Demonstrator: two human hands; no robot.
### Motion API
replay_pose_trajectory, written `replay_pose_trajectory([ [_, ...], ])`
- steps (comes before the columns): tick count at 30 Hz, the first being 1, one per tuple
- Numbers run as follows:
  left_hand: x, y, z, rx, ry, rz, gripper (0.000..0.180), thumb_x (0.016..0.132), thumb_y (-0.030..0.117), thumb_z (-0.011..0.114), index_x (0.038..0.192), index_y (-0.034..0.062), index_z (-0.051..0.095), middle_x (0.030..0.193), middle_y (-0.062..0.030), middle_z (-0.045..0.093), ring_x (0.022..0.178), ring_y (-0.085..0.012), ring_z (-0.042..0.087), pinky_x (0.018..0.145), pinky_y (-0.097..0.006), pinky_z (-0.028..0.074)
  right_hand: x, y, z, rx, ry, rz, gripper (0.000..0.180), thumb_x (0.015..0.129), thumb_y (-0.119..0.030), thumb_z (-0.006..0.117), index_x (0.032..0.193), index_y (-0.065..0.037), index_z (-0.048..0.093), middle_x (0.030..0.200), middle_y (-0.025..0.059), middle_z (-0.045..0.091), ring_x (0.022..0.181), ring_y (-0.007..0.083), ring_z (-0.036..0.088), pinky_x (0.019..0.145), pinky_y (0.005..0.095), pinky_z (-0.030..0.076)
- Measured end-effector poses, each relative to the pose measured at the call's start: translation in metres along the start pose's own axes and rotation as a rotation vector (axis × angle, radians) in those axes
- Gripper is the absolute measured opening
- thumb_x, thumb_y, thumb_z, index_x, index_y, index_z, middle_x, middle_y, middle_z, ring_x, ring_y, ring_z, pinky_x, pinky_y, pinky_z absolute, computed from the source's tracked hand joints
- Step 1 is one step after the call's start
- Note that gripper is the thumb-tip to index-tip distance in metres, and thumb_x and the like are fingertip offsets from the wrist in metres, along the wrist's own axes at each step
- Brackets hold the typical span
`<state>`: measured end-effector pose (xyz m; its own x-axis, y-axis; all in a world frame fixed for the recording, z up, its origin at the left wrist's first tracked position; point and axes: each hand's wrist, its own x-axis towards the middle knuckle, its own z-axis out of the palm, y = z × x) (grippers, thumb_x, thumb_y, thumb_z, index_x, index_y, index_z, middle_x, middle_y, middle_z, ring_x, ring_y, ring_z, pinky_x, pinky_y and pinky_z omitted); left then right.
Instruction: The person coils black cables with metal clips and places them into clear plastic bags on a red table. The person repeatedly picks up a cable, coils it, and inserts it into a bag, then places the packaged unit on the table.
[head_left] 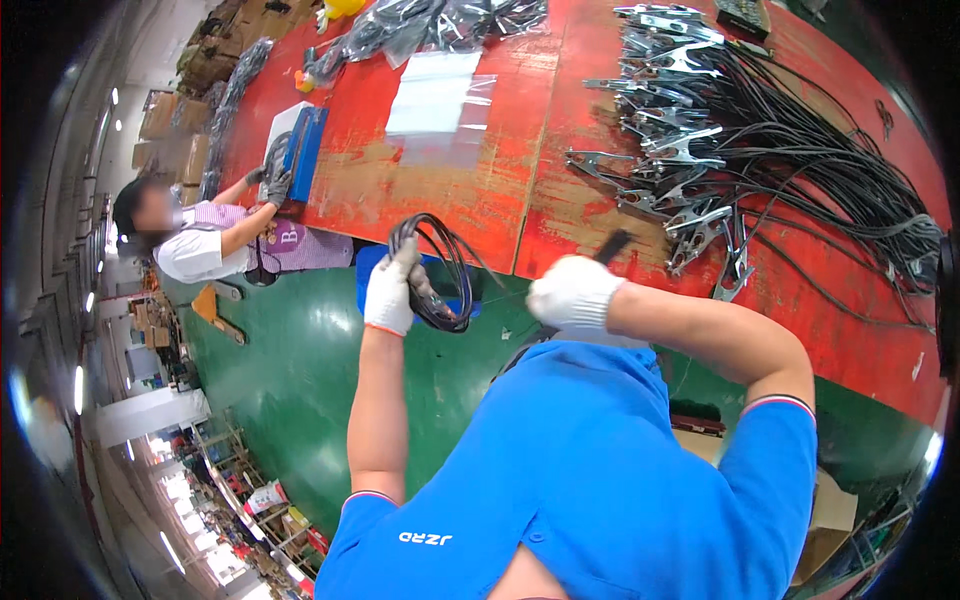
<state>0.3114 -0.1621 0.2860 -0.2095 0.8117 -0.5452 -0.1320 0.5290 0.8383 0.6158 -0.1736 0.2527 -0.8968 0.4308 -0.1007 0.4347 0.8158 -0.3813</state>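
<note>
My left hand (392, 290), in a white knitted glove, is closed around a coil of black cable (462, 290) and holds it off the table's near edge. A clamp-like metal end seems to show inside the loop, partly hidden by my fingers. My right hand (574, 293), also gloved, is curled closed at the table edge, right of the coil. Its fingertips are turned away, and what they hold, if anything, is hidden. Just beyond it is a short black strip (613, 246); whether the hand touches it I cannot tell.
Many metal clamps (680, 140) with long black cables (820, 180) cover the right of the worn red table (400, 195). Clear plastic bags (440, 105) lie mid-table, bagged cables (440, 25) behind. At left, a gloved co-worker (215, 235) handles a blue box (307, 155). A blue bin (375, 275) stands below.
</note>
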Motion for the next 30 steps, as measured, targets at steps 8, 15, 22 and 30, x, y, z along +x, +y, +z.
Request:
replay_pose_trajectory([
  [8,-0.02,-0.048,0.051,0.182,-0.276,-0.138,0.036,0.104,0.036,0.065,0.115,0.0025,0.07,0.104,-0.006,0.074,0.09,-0.0136,0.069,0.08,-0.03,0.056,0.066,-0.008,0.018,0.038,0.254,-0.369,0.013,0.083,-0.023,0.073,0.09,-0.012,0.071,0.095,0.0087,0.07,0.086,0.0291,0.071,0.073,0.0442,0.058],
  [15,-0.027,-0.073,0.049,0.098,-0.341,-0.21,0.035,0.11,0.036,0.054,0.12,0.0069,0.07,0.101,-0.0027,0.074,0.082,-0.0128,0.069,0.07,-0.03,0.057,0.06,-0.013,0.074,0.785,0.992,-0.17,0.015,0.085,-0.02,0.076,0.096,-0.011,0.07,0.096,0.0131,0.066,0.096,0.0371,0.062,0.085,0.0494,0.05],
  [22,-0.018,-0.069,0.065,0.794,-0.101,0.157,0.035,0.098,0.034,0.068,0.1,-0.0006,0.066,0.081,-0.016,0.07,0.076,-0.0341,0.07,0.071,-0.046,0.052,0.113,0.017,0.114,1.319,0.615,1.041,0.04,0.103,-0.04,0.057,0.115,-0.005,0.071,0.108,0.0154,0.073,0.099,0.0328,0.068,0.093,0.0443,0.052],
  [30,0.098,-0.052,-0.001,1.486,-0.123,0.833,0.02,0.09,0.026,0.07,0.089,0.0094,0.057,0.07,-0.0121,0.067,0.062,-0.0323,0.07,0.057,-0.047,0.054,0.238,0.078,0.07,1.873,0.622,0.84,0.029,0.1,-0.021,0.071,0.124,-0.005,0.066,0.099,0.0055,0.071,0.092,0.016,0.068,0.084,0.033,0.057],
])
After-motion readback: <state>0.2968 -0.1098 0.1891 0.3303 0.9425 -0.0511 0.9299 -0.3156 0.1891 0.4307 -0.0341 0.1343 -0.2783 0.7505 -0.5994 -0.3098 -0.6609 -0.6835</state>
